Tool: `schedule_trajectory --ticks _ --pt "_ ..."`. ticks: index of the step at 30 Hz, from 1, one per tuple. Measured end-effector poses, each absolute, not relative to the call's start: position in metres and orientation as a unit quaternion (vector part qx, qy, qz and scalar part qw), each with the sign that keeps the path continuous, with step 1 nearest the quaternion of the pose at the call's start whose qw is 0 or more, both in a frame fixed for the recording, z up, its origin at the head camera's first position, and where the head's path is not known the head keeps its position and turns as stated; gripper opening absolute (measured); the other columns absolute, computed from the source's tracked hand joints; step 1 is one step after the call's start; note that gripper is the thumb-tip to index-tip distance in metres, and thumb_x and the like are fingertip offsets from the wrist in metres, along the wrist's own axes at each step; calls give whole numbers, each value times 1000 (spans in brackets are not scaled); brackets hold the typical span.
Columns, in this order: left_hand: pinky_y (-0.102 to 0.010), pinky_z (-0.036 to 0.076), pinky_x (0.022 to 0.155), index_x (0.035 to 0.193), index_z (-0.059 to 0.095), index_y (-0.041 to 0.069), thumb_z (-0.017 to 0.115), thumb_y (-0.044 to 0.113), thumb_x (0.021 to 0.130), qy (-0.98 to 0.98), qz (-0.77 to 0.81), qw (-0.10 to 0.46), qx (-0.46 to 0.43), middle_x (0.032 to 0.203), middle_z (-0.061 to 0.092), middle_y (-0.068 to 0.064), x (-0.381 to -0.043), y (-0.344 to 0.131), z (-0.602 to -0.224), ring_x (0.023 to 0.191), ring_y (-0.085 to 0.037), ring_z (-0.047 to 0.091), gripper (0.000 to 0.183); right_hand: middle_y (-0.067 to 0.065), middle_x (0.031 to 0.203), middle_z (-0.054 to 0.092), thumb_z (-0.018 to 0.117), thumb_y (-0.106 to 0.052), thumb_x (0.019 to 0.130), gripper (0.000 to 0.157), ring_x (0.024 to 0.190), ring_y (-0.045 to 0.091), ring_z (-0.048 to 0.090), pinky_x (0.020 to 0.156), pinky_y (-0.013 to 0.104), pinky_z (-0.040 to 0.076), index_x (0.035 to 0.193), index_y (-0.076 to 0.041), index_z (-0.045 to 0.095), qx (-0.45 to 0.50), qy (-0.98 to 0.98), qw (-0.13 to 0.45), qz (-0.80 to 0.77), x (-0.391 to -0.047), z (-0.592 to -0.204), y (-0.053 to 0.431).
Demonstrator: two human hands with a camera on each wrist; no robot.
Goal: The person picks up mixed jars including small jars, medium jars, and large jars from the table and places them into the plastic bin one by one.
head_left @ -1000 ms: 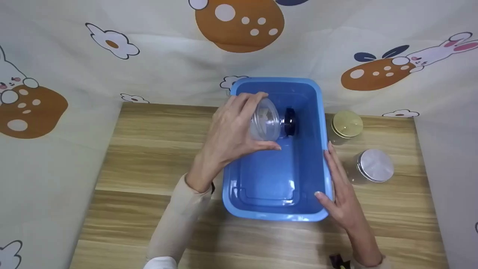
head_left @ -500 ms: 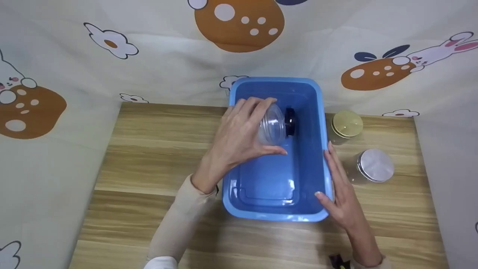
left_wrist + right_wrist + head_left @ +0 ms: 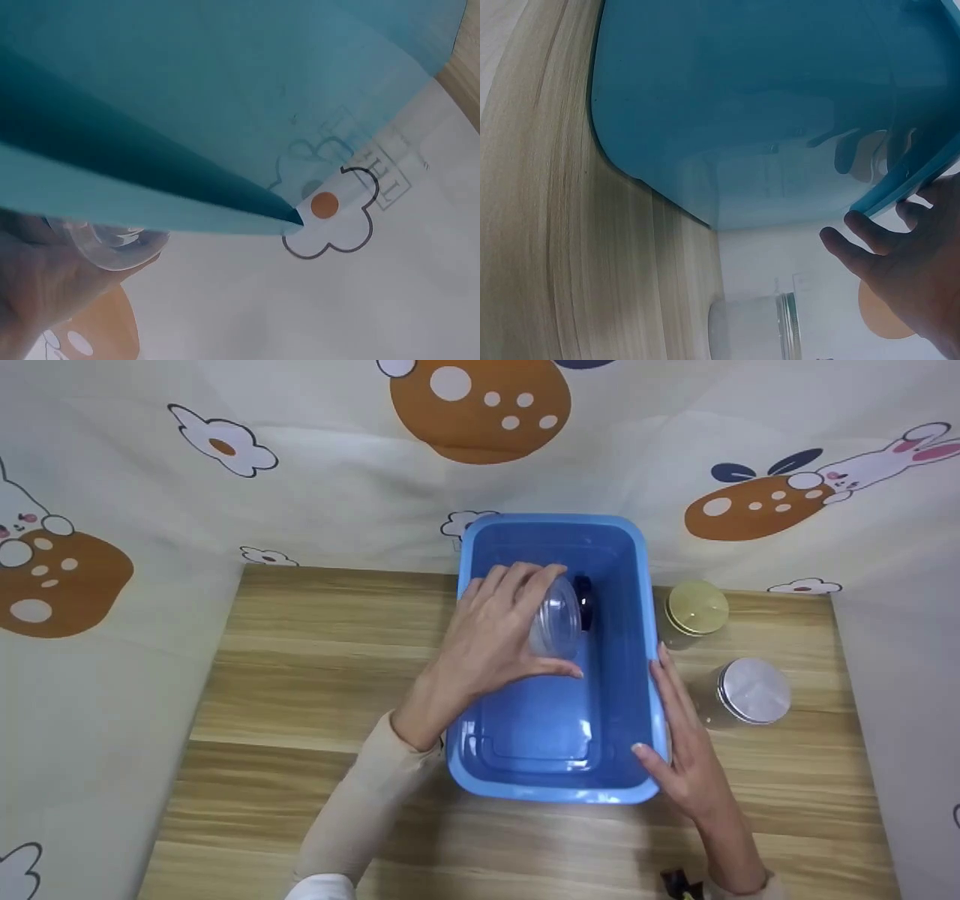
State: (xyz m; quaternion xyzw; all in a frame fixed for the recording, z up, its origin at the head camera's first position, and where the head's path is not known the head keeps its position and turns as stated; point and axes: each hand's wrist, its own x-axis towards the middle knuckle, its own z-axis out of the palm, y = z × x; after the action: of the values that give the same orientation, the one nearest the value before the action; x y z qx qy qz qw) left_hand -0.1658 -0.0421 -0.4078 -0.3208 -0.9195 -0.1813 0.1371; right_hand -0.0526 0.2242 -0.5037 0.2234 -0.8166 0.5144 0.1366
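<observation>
Your left hand (image 3: 489, 639) grips the clear round jar (image 3: 559, 621), axis toward 3 o'clock; your right hand (image 3: 686, 761), fingers extended, touches the blue rectangular plastic bin (image 3: 553, 793).

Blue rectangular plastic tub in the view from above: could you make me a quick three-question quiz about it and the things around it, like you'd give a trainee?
1. Which part of the blue rectangular plastic tub does the right hand touch?
A) Its rim
B) Its inside floor
C) Its underside

2. True or false: the jar with a round silver lid stands nearer the person than the jar with a round gold lid.

3. Fill in the blank: the ____ hand holds the clear, round container.

Key: 1. A. 2. True. 3. Left; the left hand has its thumb and fingers around it.
</observation>
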Motion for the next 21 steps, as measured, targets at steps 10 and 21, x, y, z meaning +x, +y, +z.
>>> schedule_trajectory --ticks 10,21 --pt "-40 47 94 150 40 15 45 91 70 -922 -171 104 -332 137 52 -5 -163 -43 -416 121 -23 49 110 20 163 18 65 -20 79 86 148 41 17 117 56 16 152 5 28 214 -819 131 516 -52 -505 225" --pt "-52 42 104 152 36 16 50 88 71 -915 -196 75 -344 146 46 -8 -160 -41 -422 133 -27 42 109 19 163 18 65 -17 77 86 149 39 17 116 57 17 153 4 29 206 -818 125 522 -51 -504 224"
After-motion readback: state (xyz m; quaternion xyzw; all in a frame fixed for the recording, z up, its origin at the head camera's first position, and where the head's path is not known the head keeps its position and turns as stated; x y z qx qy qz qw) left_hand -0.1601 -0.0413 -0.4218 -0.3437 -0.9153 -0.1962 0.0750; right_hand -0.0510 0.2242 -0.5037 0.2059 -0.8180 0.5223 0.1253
